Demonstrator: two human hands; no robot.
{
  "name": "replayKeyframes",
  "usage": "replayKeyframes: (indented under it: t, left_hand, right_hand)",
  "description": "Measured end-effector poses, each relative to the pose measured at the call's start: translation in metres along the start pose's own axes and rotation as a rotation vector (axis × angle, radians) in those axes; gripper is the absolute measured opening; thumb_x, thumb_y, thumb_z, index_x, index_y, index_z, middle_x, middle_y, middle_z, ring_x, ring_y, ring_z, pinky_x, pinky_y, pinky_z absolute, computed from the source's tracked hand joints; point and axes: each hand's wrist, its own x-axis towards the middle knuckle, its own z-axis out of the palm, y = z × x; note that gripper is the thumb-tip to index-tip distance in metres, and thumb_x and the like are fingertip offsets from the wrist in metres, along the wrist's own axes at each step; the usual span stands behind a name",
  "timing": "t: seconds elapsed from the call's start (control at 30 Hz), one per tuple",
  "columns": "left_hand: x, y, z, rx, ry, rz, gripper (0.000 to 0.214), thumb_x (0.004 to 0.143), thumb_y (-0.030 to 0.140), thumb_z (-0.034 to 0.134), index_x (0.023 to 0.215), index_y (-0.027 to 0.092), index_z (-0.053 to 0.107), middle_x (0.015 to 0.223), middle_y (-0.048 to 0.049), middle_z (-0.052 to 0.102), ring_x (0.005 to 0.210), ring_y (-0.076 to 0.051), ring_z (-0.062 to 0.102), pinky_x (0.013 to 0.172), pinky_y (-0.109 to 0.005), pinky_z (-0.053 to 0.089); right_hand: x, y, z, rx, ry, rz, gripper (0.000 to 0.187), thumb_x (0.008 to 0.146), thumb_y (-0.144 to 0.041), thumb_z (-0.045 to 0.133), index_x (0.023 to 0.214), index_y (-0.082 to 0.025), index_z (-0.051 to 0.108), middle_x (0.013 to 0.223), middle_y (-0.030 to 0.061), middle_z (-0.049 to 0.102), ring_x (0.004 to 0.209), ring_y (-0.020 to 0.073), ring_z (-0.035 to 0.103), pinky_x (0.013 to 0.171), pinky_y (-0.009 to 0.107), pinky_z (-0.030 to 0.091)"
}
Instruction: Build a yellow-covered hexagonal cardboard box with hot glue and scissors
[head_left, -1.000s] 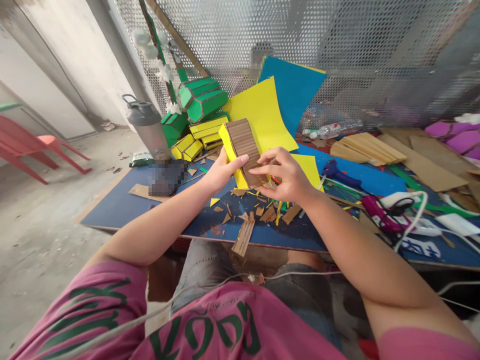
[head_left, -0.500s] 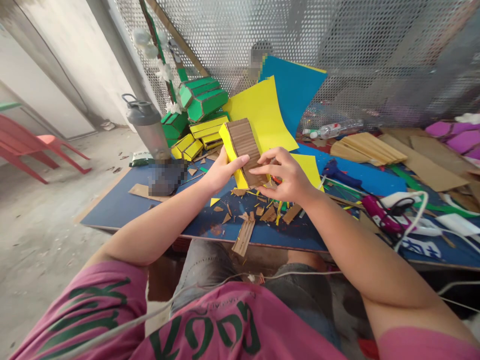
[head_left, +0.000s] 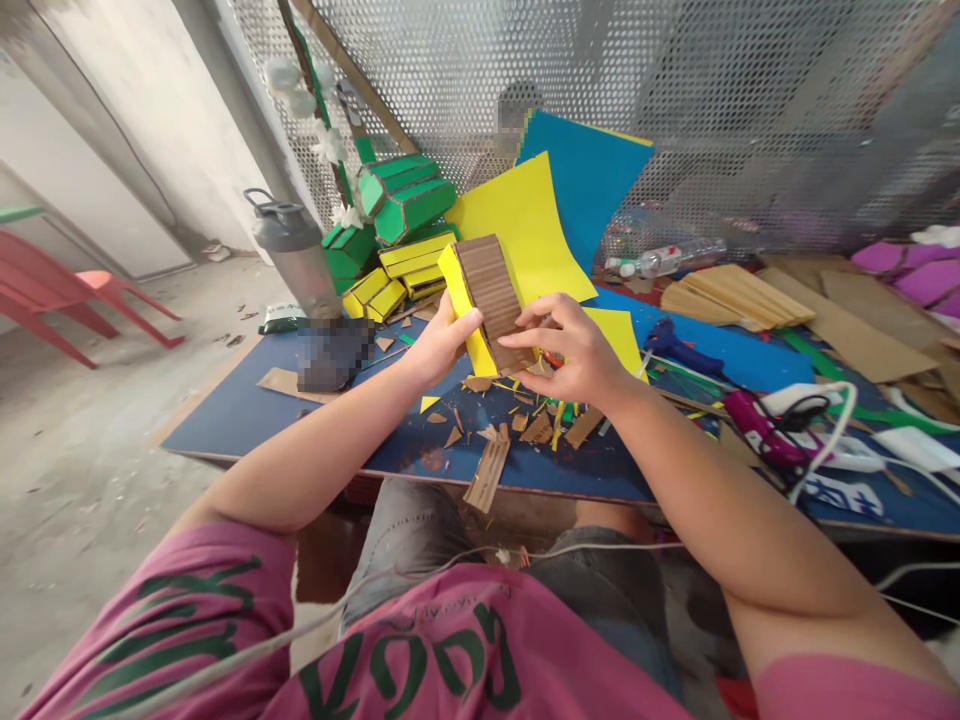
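Observation:
Above the table I hold a cardboard box piece (head_left: pixel 491 290), bare brown corrugated board on its upper face and yellow along its left side. My left hand (head_left: pixel 448 340) grips its yellow side, thumb lying along the edge and the other fingers hidden behind. At the lower right corner, my right hand (head_left: pixel 566 350) has its fingers bent around the board, holding that end. Behind the piece stand a curved yellow sheet (head_left: pixel 517 225) and a blue sheet (head_left: pixel 589 185). Small yellow boxes (head_left: pixel 416 265) and a green faceted box (head_left: pixel 412 200) sit to the left.
Cardboard scraps (head_left: pixel 536 428) litter the table (head_left: pixel 247 415) below my hands. A grey shaker bottle (head_left: pixel 292 255) stands at left. On the right lie a blue glue gun (head_left: pixel 682 350), cardboard strips (head_left: pixel 739 297), a purple device (head_left: pixel 769 430) and a white cable (head_left: pixel 844 425). Perforated metal (head_left: pixel 450 90) backs the table.
My left thumb has slid slightly left, toward the yellow edge of the piece. The box piece and my right hand stay almost the same.

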Motion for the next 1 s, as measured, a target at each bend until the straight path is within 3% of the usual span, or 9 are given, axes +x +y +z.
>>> replayKeyframes:
  t: [0.17,0.3,0.37,0.43,0.53,0.67,0.77,1.0]
  left_hand:
    - [0.0,0.001,0.004,-0.012,-0.021,0.003,0.102,0.077,0.086,0.092,0.158,0.034,0.058,0.161,-0.0127,0.07,0.154,-0.041,0.064,0.129,-0.063,0.053]
    - [-0.003,0.0,0.009,-0.088,-0.143,-0.094,0.099,0.084,0.105,0.065,0.149,0.03,0.068,0.156,-0.0158,0.074,0.156,-0.047,0.062,0.126,-0.069,0.054]
    - [-0.006,0.0,0.014,-0.128,-0.191,-0.1,0.104,0.084,0.108,0.059,0.155,0.032,0.065,0.16,-0.0152,0.071,0.16,-0.048,0.058,0.128,-0.069,0.053]
    - [-0.009,0.0,0.019,-0.142,-0.219,-0.076,0.108,0.084,0.108,0.06,0.163,0.035,0.058,0.166,-0.014,0.067,0.164,-0.047,0.054,0.13,-0.069,0.052]
    - [-0.012,0.0,0.025,-0.129,-0.247,-0.049,0.118,0.079,0.11,0.06,0.169,0.035,0.052,0.168,-0.015,0.065,0.166,-0.048,0.051,0.13,-0.067,0.053]
    - [-0.011,0.0,0.026,-0.117,-0.272,-0.046,0.123,0.073,0.11,0.068,0.169,0.034,0.052,0.166,-0.0159,0.066,0.165,-0.05,0.051,0.129,-0.064,0.056]
    - [-0.01,0.001,0.026,-0.111,-0.301,-0.059,0.121,0.076,0.11,0.065,0.169,0.034,0.052,0.167,-0.0162,0.065,0.166,-0.05,0.051,0.129,-0.064,0.055]
    - [-0.011,0.001,0.027,-0.077,-0.28,-0.075,0.122,0.073,0.112,0.063,0.167,0.034,0.054,0.166,-0.0168,0.065,0.168,-0.05,0.048,0.133,-0.067,0.051]
  right_hand:
    - [-0.001,0.0,0.0,0.0,-0.089,0.024,0.057,0.091,-0.029,0.09,0.142,-0.045,0.07,0.136,0.0063,0.061,0.123,0.0323,0.066,0.106,0.056,0.061]
    - [0.001,-0.007,0.002,-0.009,-0.073,0.046,0.071,0.089,-0.035,0.092,0.153,-0.047,0.065,0.141,0.0076,0.062,0.129,0.0362,0.064,0.115,0.064,0.056]
    - [0.002,-0.014,0.003,-0.007,-0.044,0.066,0.084,0.085,-0.04,0.095,0.16,-0.047,0.06,0.161,0.0087,0.054,0.149,0.0438,0.054,0.127,0.073,0.047]
    - [0.004,-0.021,0.006,-0.003,-0.036,0.087,0.093,0.081,-0.042,0.097,0.164,-0.048,0.055,0.181,0.0054,0.037,0.168,0.0506,0.036,0.135,0.081,0.034]
    - [0.005,-0.03,0.01,-0.012,-0.064,0.104,0.098,0.08,-0.038,0.098,0.165,-0.051,0.052,0.19,-0.001,0.024,0.177,0.0535,0.02,0.137,0.086,0.029]
    - [0.005,-0.034,0.011,-0.021,-0.136,0.093,0.109,0.081,-0.029,0.096,0.173,-0.053,0.043,0.191,-0.0003,0.026,0.178,0.0516,0.023,0.138,0.085,0.03]
    - [0.006,-0.035,0.011,-0.019,-0.166,0.097,0.118,0.082,-0.027,0.095,0.178,-0.055,0.032,0.189,0.0007,0.03,0.175,0.049,0.031,0.139,0.081,0.031]
    - [0.008,-0.035,0.011,-0.03,-0.151,0.071,0.112,0.085,-0.029,0.093,0.177,-0.053,0.036,0.186,0.0026,0.037,0.171,0.0467,0.038,0.14,0.077,0.032]
